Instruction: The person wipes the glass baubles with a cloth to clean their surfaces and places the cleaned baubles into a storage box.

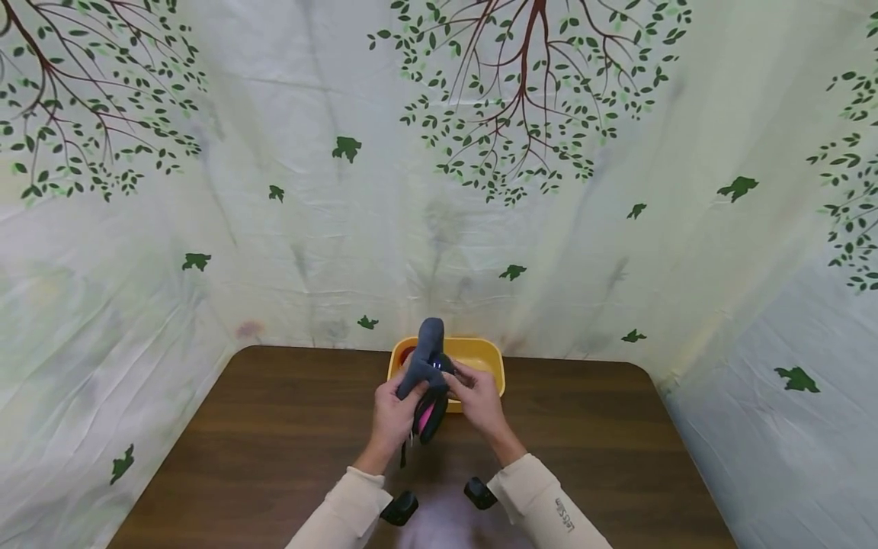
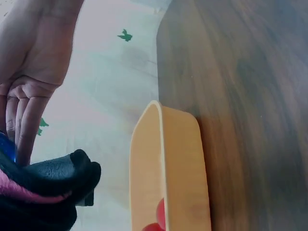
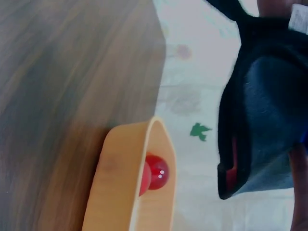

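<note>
— Standing at the near edge of the table (image 1: pixel 274 427): what do the hands have?

— Both on one soft pouch (image 1: pixel 427 381), grey outside, black with a pink lining lower down. Left hand (image 1: pixel 392 415) grips its left side, fingers (image 2: pixel 24 120) curled against the fabric. Right hand (image 1: pixel 479 400) pinches the right side near the top.

— Where is the pouch, exactly?

— Held up in the air, above the table, just in front of a yellow tub (image 1: pixel 480 354). The grey end sticks up past the tub's rim in the head view.

— Anything in the tub?

— A red ball (image 3: pixel 156 175), shiny, against the inner wall. More than that I cannot tell.

— And round about?

— Dark wood-grain table, pale backdrop (image 1: pixel 439 191) printed with trees and small green birds hanging behind it. Cream sleeves (image 1: pixel 542 503) on both arms.
</note>
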The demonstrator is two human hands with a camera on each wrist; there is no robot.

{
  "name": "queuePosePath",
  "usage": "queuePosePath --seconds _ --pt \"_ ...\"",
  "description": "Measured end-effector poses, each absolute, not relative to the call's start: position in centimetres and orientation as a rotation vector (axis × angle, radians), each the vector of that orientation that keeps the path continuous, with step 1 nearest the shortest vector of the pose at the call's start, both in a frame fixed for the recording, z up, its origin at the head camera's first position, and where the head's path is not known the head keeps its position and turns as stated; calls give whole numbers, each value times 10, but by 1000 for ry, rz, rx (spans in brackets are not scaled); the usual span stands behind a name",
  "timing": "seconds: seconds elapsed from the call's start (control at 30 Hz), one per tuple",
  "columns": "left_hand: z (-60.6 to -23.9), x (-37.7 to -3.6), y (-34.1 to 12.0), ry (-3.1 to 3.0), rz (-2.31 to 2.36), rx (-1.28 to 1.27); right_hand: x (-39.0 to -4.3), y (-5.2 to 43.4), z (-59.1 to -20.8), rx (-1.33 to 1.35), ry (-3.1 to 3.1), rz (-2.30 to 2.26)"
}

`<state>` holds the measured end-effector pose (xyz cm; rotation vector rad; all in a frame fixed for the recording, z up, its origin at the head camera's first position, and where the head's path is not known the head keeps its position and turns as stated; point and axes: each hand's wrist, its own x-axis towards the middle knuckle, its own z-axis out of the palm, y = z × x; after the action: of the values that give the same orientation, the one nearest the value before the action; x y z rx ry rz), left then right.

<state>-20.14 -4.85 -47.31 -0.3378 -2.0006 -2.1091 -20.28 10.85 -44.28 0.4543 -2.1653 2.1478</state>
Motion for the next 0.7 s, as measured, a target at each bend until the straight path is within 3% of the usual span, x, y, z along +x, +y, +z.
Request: queuePosePath --seconds 0.17,0.53,0.7 --pt "-471 -201 -49 -2025 -2041 -375 -203 109 -440 445 -2133 2177" --pt "-470 -206 -47 -1936 -2112 -181 -227 121 -464 901 -2155 2000" --pt "-469 -206 -46 -1897 -2164 -172 -229 122 -468 922 -2133 2020"
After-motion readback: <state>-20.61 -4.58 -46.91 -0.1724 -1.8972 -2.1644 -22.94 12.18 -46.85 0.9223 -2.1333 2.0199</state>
